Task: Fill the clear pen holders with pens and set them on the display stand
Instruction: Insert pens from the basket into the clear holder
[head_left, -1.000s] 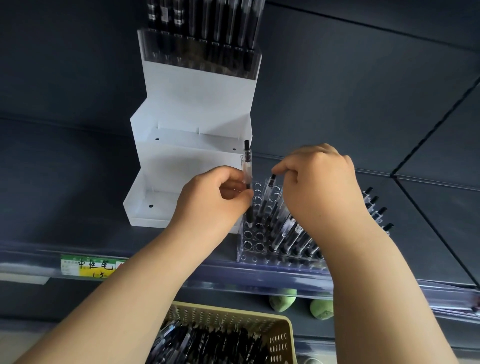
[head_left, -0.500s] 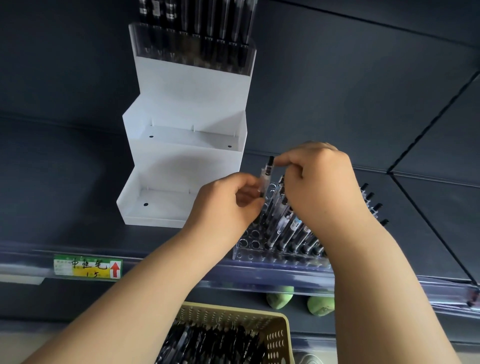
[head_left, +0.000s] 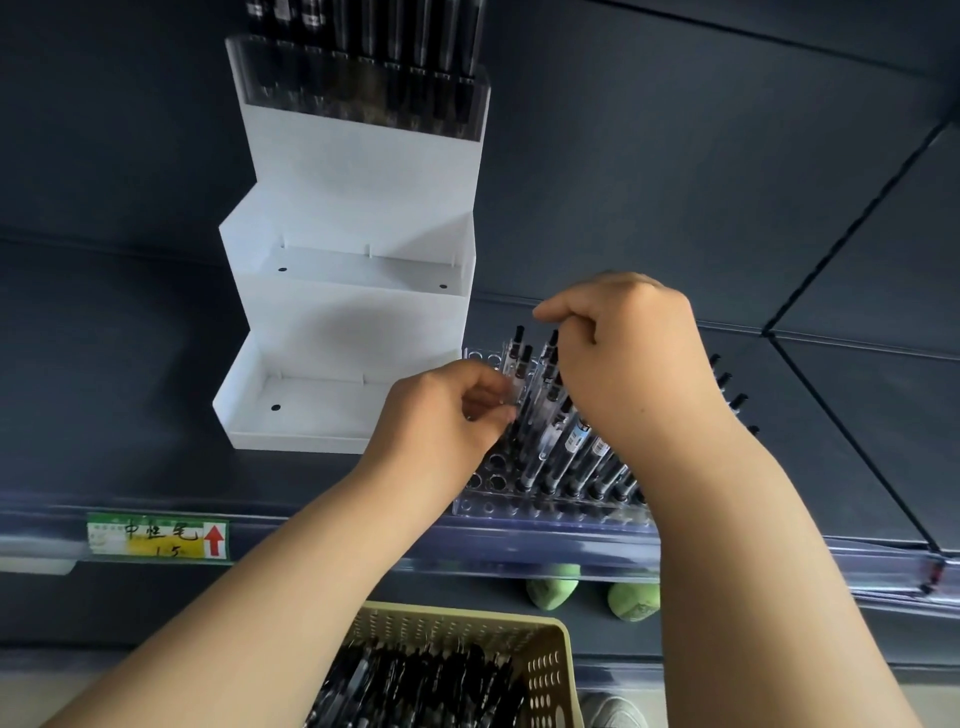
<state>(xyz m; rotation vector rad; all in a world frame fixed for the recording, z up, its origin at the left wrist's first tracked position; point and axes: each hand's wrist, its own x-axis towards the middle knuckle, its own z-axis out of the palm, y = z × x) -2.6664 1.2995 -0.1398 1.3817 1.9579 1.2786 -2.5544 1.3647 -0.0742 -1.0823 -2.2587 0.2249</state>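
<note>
Dark shelf (head_left: 130, 415) at chest height, dark panelled wall (head_left: 675, 182) behind it, seams running off to the right. A clear rail (head_left: 519, 545) lines the front edge, with a green tag (head_left: 156, 535) carrying handwriting and a red arrow on the left.

On the shelf, the white stepped stand (head_left: 353, 312): its two lower steps are bare, and a full holder (head_left: 358, 88) of dark pens sits on the top step. Just right of the stand's base sits the clear holder (head_left: 545, 501), its right rows packed with pens (head_left: 576, 441) leaning back, its left holes open.

Both hands are close together over that holder. The left hand (head_left: 447, 415) pinches one pen (head_left: 517, 364) by the barrel, upright at the edge of the filled rows. The right hand (head_left: 628, 364) is curled over the pen tops and hides the middle rows; whether it grips one, I cannot tell.

Below the shelf, a beige basket (head_left: 545, 670) of loose dark pens sits between the forearms, two green lumps (head_left: 553, 590) show under the rail, and a shoe (head_left: 613, 712) is at the bottom edge.
</note>
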